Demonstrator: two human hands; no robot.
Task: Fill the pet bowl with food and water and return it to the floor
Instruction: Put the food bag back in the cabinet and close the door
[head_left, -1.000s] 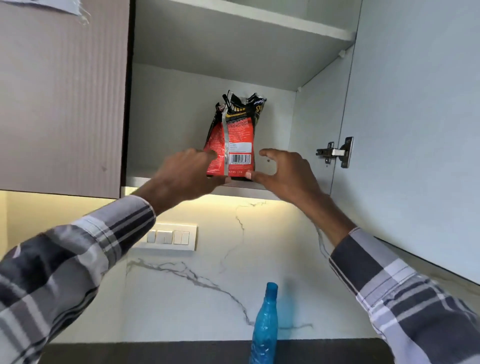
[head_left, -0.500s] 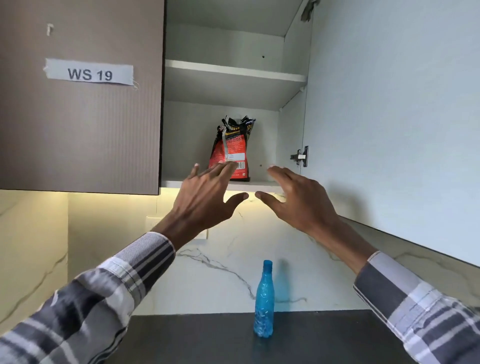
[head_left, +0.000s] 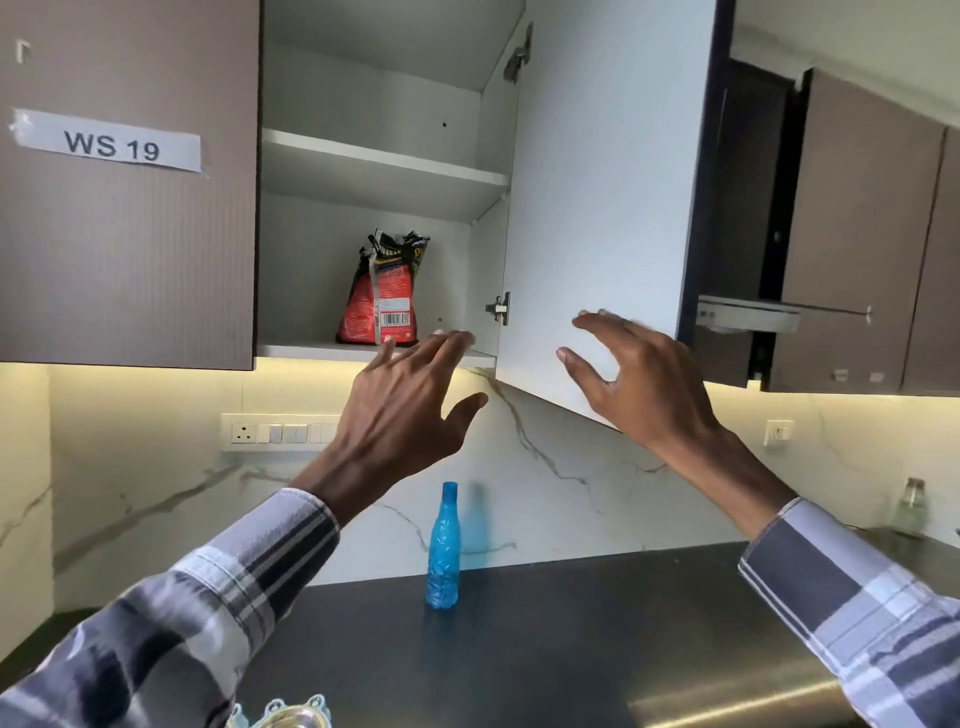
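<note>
A red and black food bag (head_left: 382, 301) stands upright on the lower shelf of the open wall cabinet (head_left: 363, 351). My left hand (head_left: 410, 400) is raised below and in front of the shelf, fingers spread, holding nothing. My right hand (head_left: 644, 384) is also empty and spread, in front of the lower part of the open white cabinet door (head_left: 602, 182). A blue plastic water bottle (head_left: 443, 551) stands capped on the dark counter (head_left: 571, 623) by the wall. At the bottom edge, a pale blue scalloped rim with a metal bowl (head_left: 283, 714) shows partly.
The shut cabinet door on the left carries a "WS 19" label (head_left: 109, 143). A switch panel (head_left: 280, 431) sits on the marble backsplash. A glass jar (head_left: 910, 506) stands at the counter's far right. More brown cabinets (head_left: 857, 234) and a chimney hood hang to the right.
Both hands let go of the food bag and drew back from the shelf. The right hand shifted right, in front of the open door. The view pulled back and lower.
</note>
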